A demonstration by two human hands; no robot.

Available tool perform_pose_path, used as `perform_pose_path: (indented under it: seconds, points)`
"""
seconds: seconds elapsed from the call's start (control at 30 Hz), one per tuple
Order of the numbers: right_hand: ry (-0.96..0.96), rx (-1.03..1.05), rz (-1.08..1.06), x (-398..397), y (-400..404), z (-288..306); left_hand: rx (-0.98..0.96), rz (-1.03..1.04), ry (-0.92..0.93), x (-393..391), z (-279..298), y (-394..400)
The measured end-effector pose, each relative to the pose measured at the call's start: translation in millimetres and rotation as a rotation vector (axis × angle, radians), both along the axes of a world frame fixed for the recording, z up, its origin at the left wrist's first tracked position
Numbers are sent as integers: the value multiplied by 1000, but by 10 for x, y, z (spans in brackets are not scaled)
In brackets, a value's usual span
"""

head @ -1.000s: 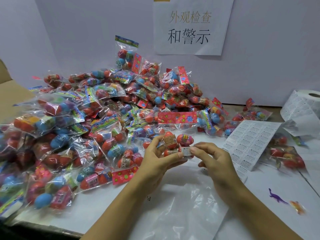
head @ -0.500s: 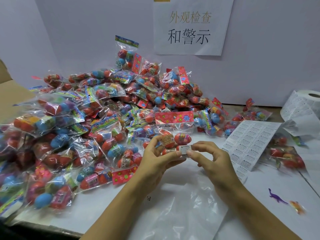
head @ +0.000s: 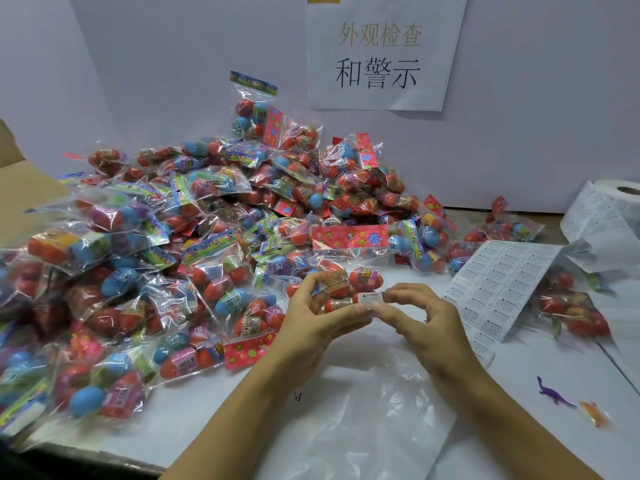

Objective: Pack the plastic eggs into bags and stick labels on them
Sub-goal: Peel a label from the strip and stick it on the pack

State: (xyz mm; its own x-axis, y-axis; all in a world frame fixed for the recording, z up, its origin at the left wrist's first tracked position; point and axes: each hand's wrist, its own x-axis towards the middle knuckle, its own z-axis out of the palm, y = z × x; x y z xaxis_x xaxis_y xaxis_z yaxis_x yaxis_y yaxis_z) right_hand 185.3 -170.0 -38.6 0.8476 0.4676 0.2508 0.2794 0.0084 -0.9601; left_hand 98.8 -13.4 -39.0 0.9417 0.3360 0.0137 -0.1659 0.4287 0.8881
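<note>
Bags of eggs (head: 194, 258) fill our left side in a big loose heap, clear film with bright card headers, red and blue shells showing through. Just right of that heap, our left hand (head: 311, 320) grips one bag (head: 346, 285) raised above the table (head: 214, 403), fingers curled round its eggs and thumb along its lower edge. We judge it light but slippery: crinkly film over hard, round shells that roll under pressure, so the hold belongs on the eggs themselves, not on loose film. A small white warning label (head: 370, 297) sits at the bag's lower right, pinched between our thumbs and the forefinger of our right hand (head: 429, 323), whose other fingers are loosely bent. The label looks thin and floppy, best kept by its edge and pressed flat onto film stretched taut over an egg. Further right lies a sheet of labels (head: 498, 282), then a roll (head: 609, 209) near the wall.
</note>
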Motion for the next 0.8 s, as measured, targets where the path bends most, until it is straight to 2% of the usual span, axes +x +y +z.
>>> perform_pose_path:
  seconds: [0.23,0.5,0.63,0.8]
  points:
    - [27,16,16,37,-4,-19,-38,15,8,-1,22,14]
    - [55,18,29,47,-11,-30,6,-6,-16,-17,11,14]
    - [-14,-4,-2,12,-11,-18,40,8,8,-15,17,3]
    - [-7,-13,-1,26,-9,-6,63,-7,-7,-20,19,-7]
